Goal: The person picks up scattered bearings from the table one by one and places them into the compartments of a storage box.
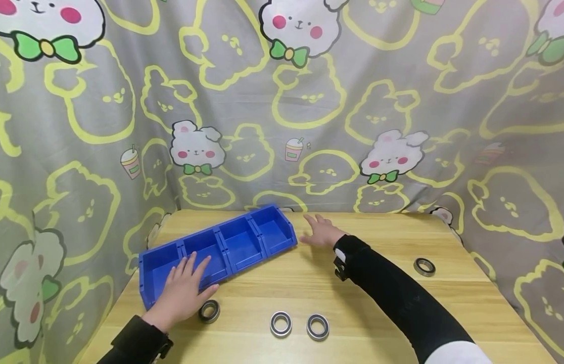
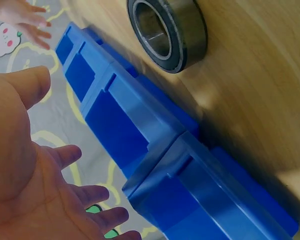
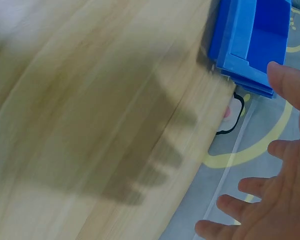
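A blue bin with several compartments (image 1: pixel 245 263) lies aslant on the left half of the wooden table. My left hand (image 1: pixel 182 290) hovers over the bin's near left part, fingers spread and holding nothing. Beside its thumb a ball bearing (image 1: pixel 209 311) lies on the wood; the left wrist view shows this bearing (image 2: pixel 167 32) close up, in front of the bin. Just past the bin's right end is my right hand (image 1: pixel 322 231), its fingers apart and nothing in them. In the right wrist view the bin's end (image 3: pixel 245 55) appears near the thumb.
Two more bearings (image 1: pixel 281 324) (image 1: pixel 318 327) lie flat near the table's front middle. Another bearing (image 1: pixel 424 266) is off to the right. A patterned cloth (image 1: pixel 318 111) hangs behind the table (image 1: pixel 377 323) and along its sides.
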Demonstrator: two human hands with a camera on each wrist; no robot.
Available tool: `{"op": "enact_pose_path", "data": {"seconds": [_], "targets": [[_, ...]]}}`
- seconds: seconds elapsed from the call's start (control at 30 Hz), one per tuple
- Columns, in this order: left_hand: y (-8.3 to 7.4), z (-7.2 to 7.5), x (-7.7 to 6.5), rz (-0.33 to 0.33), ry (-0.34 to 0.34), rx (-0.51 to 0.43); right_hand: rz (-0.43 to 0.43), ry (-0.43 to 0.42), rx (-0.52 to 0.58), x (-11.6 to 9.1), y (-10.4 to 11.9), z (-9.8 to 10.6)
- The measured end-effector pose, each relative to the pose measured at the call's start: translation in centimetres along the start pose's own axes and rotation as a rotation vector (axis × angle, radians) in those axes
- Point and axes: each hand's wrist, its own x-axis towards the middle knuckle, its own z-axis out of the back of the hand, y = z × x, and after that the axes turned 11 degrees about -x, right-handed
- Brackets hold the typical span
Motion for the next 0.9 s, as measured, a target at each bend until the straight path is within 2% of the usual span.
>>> {"op": "enact_pose_path", "data": {"seconds": [0.23,0.5,0.77,0.9], "targets": [[0.1,-0.4,0.2,0.004,0.003,-0.028,-0.009,-0.019,0.058,1.3,0.9,0.2],[0.6,-0.4,0.1,0.028,0.01,-0.013,0.0,-0.056,0.161,3.2,3.6,-0.8],[0.3,-0.4,0.0,0.032,0.024,-0.031,-0.07,-0.146,0.234,5.1,4.5,-2.0],[0.3,-0.3,-0.3,0.038,0.036,-0.035,-0.107,-0.149,0.279,5.5,4.8,-2.6]]}}
